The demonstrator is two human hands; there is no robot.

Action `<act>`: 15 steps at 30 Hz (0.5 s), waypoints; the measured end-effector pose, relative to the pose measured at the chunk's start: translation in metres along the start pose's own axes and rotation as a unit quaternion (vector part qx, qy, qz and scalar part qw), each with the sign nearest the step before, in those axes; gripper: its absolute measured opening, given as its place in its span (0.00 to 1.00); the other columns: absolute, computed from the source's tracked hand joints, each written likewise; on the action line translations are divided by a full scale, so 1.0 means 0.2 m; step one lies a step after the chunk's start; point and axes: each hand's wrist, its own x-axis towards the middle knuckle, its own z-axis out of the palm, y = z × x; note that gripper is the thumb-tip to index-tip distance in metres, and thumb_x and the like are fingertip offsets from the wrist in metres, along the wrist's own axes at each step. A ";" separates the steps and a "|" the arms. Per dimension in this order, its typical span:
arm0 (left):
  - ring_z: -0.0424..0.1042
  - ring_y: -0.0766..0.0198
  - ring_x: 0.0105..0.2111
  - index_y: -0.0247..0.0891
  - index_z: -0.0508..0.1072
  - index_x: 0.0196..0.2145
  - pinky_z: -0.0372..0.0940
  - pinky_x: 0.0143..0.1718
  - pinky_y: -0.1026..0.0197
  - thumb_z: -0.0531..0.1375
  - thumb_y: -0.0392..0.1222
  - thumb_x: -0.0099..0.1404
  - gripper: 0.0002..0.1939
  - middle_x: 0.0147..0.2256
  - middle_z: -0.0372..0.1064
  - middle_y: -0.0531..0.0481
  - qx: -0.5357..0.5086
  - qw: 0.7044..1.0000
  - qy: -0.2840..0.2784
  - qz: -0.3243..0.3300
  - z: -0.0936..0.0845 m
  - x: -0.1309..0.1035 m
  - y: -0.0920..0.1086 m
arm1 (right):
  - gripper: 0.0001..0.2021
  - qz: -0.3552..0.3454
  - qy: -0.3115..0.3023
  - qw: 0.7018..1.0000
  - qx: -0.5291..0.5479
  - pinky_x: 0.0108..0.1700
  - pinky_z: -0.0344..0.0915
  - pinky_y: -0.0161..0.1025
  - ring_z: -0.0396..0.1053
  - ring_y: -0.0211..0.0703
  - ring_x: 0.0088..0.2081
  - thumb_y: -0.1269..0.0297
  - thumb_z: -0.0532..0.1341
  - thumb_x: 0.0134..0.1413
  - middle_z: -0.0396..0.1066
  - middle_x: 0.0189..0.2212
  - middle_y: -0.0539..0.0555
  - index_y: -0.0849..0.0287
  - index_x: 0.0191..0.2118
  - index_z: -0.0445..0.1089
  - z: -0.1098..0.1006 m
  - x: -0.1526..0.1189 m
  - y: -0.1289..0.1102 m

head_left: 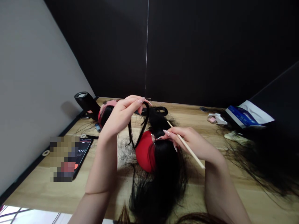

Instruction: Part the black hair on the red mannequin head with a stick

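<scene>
A wig [167, 169] of long black hair sits at the table's middle over a red head-shaped form [145, 152]. My left hand [130, 109] is raised above and left of it, thumb and fingers pinched on a looped strand of black hair [147, 118] that hangs down toward the red form. Low over the top of the wig, my right hand [187, 140] grips a slim, pale wooden stick [191, 152], slanted with its lower right end free. Its fingertips touch the hair near the parting; whatever lies under them is too small to make out.
At the left stand a black cylindrical speaker [86, 104] and a second red form with dark hair [106, 115]. A phone [83, 155] lies nearer, partly blurred. To the right are a blue-and-white packet [245, 116], a crumpled wrapper [217, 119] and a large mass of loose black hair [268, 155]. Dark panels rise behind.
</scene>
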 end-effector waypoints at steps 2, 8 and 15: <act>0.71 0.56 0.47 0.36 0.65 0.19 0.62 0.53 0.59 0.55 0.44 0.66 0.19 0.41 0.75 0.45 0.004 1.000 -0.004 0.001 0.00 0.00 0.00 | 0.23 -0.006 -0.013 1.000 0.007 0.28 0.61 0.33 0.67 0.37 0.25 0.50 0.48 0.66 0.70 0.24 0.51 0.60 0.39 0.75 0.00 0.01 0.00; 0.71 0.57 0.46 0.36 0.65 0.19 0.62 0.53 0.59 0.54 0.42 0.67 0.19 0.40 0.76 0.46 -0.003 1.000 -0.004 0.010 0.01 0.00 0.00 | 0.22 -0.053 -0.135 0.989 0.017 0.37 0.67 0.34 0.73 0.40 0.33 0.52 0.48 0.67 0.75 0.32 0.55 0.61 0.40 0.75 -0.07 -0.05 0.04; 0.73 0.57 0.39 0.37 0.77 0.32 0.67 0.44 0.57 0.55 0.42 0.64 0.12 0.32 0.73 0.47 -0.117 0.991 0.067 -0.007 0.04 0.01 -0.03 | 0.20 0.020 -0.155 0.988 0.001 0.45 0.71 0.39 0.75 0.45 0.40 0.50 0.51 0.65 0.77 0.37 0.55 0.55 0.40 0.77 -0.22 -0.23 0.07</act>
